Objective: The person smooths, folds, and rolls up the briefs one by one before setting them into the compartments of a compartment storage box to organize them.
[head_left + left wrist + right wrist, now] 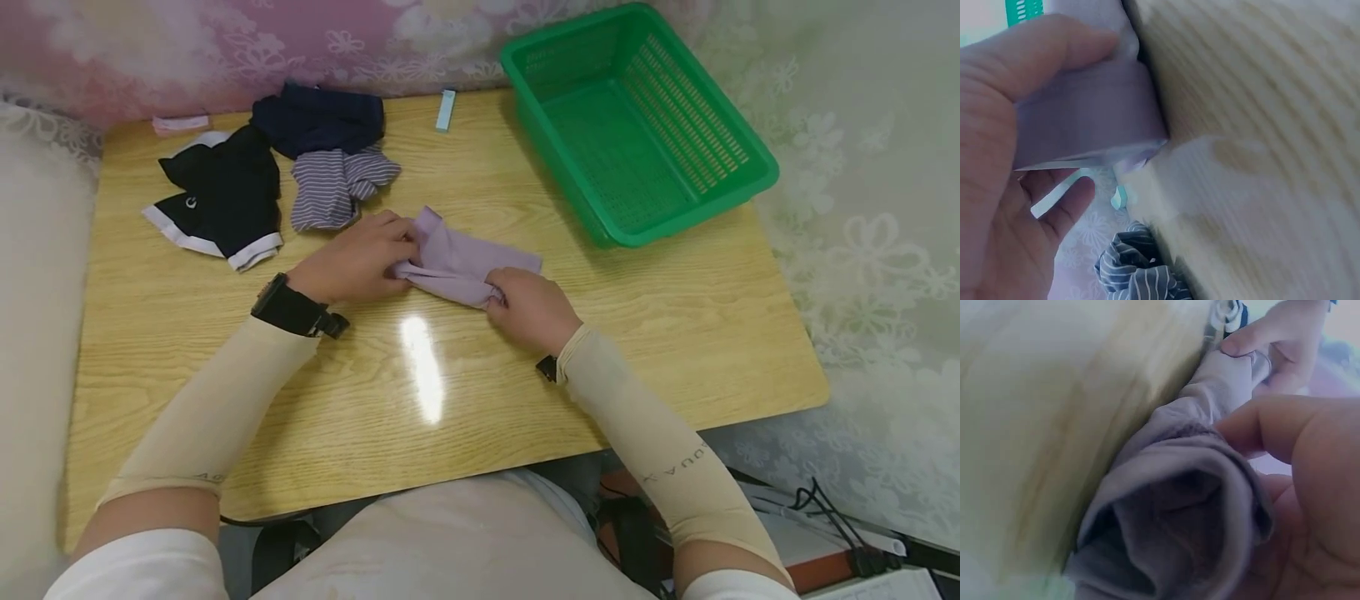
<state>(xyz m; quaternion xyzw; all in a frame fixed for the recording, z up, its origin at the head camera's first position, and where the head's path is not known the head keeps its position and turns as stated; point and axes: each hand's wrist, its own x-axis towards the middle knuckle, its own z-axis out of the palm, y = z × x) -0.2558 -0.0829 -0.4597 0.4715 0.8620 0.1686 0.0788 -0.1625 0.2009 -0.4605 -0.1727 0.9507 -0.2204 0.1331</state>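
A light purple cloth garment (468, 265), partly folded, lies on the table between both hands. At its left end my left hand (358, 260) pinches the fabric; in the left wrist view the thumb presses on top of the purple cloth (1091, 119) with fingers beneath. My right hand (534, 308) grips the near right corner. Seen from the right wrist, the cloth (1166, 512) forms an open, rolled tube end beside my right thumb and fingers, and my left hand (1279, 344) holds the far end.
Behind and left lie a striped cloth (337, 187), a navy cloth (322, 121) and a black garment with white trim (228, 192). A green basket (637, 237) stands at the back right. A pale blue strip (446, 111) and a pink strip (181, 125) lie along the back edge.
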